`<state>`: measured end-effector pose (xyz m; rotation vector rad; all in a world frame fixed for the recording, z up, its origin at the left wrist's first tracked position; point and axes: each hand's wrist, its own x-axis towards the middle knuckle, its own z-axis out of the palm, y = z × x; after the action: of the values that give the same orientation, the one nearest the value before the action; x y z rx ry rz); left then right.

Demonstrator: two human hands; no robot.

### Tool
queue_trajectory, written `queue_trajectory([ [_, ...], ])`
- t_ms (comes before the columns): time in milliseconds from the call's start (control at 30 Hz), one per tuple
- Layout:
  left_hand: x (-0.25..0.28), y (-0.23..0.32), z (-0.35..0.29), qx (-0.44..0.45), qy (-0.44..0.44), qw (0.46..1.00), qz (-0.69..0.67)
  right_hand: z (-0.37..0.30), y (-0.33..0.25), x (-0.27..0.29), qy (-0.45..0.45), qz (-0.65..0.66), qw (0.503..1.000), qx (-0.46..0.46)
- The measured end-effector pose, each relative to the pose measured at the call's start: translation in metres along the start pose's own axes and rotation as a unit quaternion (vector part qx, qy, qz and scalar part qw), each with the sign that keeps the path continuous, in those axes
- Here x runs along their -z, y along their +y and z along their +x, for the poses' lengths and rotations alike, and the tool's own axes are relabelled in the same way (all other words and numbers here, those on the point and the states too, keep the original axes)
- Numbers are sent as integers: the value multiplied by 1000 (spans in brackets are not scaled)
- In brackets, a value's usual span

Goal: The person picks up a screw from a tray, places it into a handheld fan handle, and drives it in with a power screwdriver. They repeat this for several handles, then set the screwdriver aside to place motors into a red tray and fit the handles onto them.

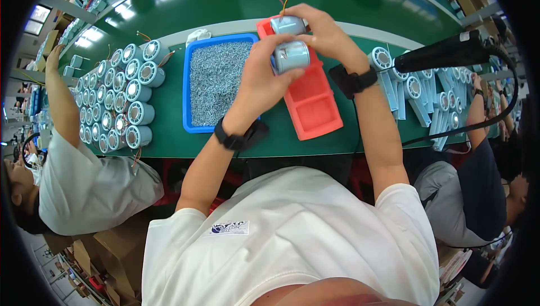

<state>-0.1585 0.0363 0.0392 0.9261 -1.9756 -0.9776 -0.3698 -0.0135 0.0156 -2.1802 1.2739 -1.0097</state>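
Observation:
My left hand (265, 71) is closed around a light-blue cylindrical housing (293, 57), which lies on its side above a red divided tray (313, 116). Just beyond it, my right hand (331, 35) grips a second light-blue cylinder (287, 25) with thin coloured wires (286, 2) rising from its far side. The two cylinders are close together; my fingers hide parts of both. Left of the tray stands a blue bin (187, 89) filled with small silvery pieces (216, 81), likely screws. The tray's near compartments show bare red bottoms.
Many light-blue cylinders (138, 90) stand stacked at left, some with wires. At right lie light-blue handled parts with round heads (413, 88), below a black corded tool (444, 53). Co-workers sit on both sides, a person's arm (63, 98) at left. A raised ledge (360, 29) crosses behind.

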Motion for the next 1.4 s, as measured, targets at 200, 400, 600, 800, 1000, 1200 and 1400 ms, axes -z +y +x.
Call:
queue_trajectory([
  [200, -12, -29, 13, -66, -2, 998, -3, 5, -5, 14, -45, 79, 992, -85],
  [400, -12, -21, 14, -64, -53, 995, -50, 3, -10, 11, -12, 67, 996, -61],
  [600, -10, -20, 4, -90, 3, 992, 92, 2, -9, 3, 0, 31, 999, -9],
  [800, -11, -23, 7, -99, 34, 992, 66, -4, -6, 6, -24, 15, 999, -26],
  [1000, 1, -33, 13, -82, 0, 994, 74, -31, -19, 12, 122, 48, 974, -184],
  [1200, 18, -30, 19, -43, -96, 989, 102, -59, -70, -6, 91, 57, 981, -165],
  [1400, 61, -8, 8, 40, -111, 993, -20, -64, -64, -3, 12, 51, 985, -165],
])
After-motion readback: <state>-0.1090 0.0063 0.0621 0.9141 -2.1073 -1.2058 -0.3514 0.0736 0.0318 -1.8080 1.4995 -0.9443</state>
